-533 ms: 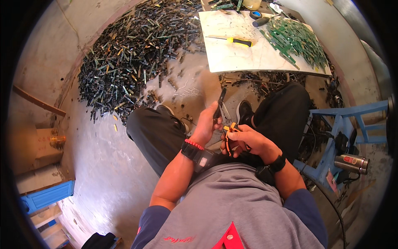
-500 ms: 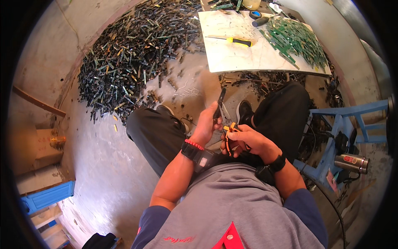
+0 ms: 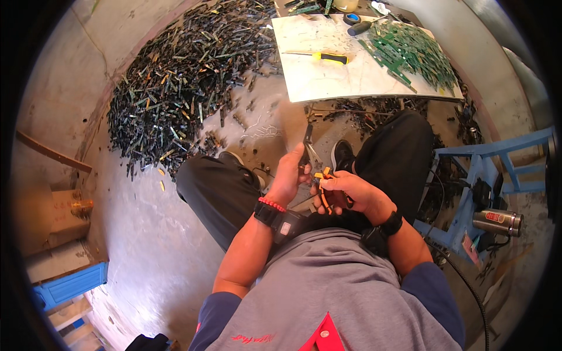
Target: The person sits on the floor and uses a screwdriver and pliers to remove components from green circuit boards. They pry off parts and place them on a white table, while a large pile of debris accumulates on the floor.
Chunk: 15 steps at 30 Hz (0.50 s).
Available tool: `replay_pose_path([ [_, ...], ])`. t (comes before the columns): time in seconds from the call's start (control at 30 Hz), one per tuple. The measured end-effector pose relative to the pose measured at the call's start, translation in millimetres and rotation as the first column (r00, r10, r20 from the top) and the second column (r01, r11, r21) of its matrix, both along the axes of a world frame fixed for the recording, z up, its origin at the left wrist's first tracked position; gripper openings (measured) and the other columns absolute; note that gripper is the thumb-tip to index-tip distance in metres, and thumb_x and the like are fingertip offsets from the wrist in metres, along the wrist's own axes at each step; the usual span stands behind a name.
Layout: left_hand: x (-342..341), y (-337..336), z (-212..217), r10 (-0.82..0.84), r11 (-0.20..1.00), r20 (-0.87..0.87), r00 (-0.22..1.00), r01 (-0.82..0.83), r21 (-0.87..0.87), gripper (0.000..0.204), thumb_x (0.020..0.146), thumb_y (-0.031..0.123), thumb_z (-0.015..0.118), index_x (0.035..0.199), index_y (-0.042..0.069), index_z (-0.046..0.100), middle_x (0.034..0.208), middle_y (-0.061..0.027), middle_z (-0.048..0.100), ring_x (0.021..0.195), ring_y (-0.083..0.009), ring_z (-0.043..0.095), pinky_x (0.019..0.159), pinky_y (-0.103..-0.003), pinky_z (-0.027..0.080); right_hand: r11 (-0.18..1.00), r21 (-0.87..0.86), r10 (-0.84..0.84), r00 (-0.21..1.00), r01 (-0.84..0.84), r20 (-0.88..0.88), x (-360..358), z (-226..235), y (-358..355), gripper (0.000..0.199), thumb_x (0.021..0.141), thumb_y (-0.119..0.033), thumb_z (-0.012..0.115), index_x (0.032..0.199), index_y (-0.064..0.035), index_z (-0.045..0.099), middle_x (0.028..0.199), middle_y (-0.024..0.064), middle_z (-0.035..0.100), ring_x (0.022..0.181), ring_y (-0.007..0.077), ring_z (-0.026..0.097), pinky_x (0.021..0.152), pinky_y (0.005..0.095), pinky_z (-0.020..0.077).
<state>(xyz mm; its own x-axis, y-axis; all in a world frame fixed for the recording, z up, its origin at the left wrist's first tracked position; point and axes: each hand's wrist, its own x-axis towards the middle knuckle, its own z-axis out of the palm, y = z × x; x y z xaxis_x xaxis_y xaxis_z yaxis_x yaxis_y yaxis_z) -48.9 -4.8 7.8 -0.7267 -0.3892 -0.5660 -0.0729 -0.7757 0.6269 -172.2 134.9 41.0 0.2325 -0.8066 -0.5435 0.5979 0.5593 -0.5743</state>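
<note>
Over my lap, my left hand (image 3: 290, 174) is closed around a dark, narrow strip (image 3: 309, 139) that sticks up past the fingers. Pale, metallic-looking parts show along its lower end. My right hand (image 3: 356, 193) grips pliers with orange and black handles (image 3: 325, 196), close beside the left fingertips. The two hands nearly meet, and whether the pliers touch the strip cannot be made out. Several similar strips lie in a large dark heap (image 3: 175, 82) on the floor at the far left.
Ahead on the right, a white board (image 3: 310, 79) carries a yellow-black screwdriver (image 3: 333, 58), a dark-handled tool (image 3: 360, 27), blue tape (image 3: 352, 18) and a pile of green strips (image 3: 418, 55). A blue stool (image 3: 462, 199) and a steel flask (image 3: 497, 222) are at right; a cardboard box (image 3: 64, 213) is at left.
The strip in my left hand has turned and now shows its pale metallic side. Both hands stay close together, and the pliers remain in my right hand. The view has shifted slightly.
</note>
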Motion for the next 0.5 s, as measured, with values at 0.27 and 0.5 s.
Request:
replay_pose_path([
  [0.27, -1, 0, -1, -0.01, 0.999, 0.003, 1.0, 0.01, -0.033, 0.035, 0.099, 0.04, 0.045, 0.08, 0.012, 0.052, 0.059, 0.001, 0.047, 0.045, -0.0084, 0.032, 0.048, -0.026, 0.034, 0.996, 0.061, -0.057, 0.998, 0.059, -0.036, 5, 10, -4, 0.032, 0.094, -0.031, 0.05, 0.099, -0.0009, 0.06, 0.076, 0.0158, 0.067, 0.05, 0.0137, 0.058, 0.042, 0.0217, 0.042],
  [0.5, -2, 2, -3, -0.024, 0.997, 0.023, 0.999, 0.025, -0.072, 0.034, 0.098, 0.041, 0.047, 0.081, 0.012, 0.053, 0.06, 0.0013, 0.048, 0.045, -0.0076, 0.034, 0.047, -0.023, 0.033, 1.0, 0.008, -0.006, 1.0, 0.006, -0.014, -4, -9, 0, 0.031, 0.094, -0.03, 0.05, 0.098, -0.001, 0.06, 0.081, 0.0146, 0.068, 0.061, 0.0169, 0.065, 0.043, 0.0214, 0.0426],
])
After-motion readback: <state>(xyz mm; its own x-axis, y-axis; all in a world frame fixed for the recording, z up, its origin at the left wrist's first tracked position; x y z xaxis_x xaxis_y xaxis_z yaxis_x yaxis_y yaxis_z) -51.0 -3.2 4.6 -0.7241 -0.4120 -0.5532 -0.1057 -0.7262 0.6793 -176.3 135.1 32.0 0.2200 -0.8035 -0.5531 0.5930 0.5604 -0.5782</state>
